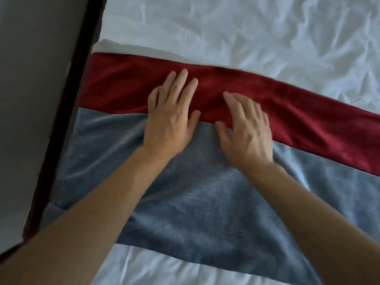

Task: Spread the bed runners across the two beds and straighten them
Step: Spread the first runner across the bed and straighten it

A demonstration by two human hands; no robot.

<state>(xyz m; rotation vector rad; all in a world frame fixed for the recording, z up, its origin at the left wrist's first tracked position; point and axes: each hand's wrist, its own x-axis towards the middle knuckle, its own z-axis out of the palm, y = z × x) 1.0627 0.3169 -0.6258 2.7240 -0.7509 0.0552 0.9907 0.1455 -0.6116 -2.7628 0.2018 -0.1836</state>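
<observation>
White bed sheet (246, 27) carrying runner (195, 192) across near part. Left hand (170, 118), right hand (246, 130) pressing flat, fingers spread, on red-grey seam; best sweeping outward, evenly.

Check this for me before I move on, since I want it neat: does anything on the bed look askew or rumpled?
The white sheet above the bed runner is creased. The runner's red band slants down to the right.
</observation>
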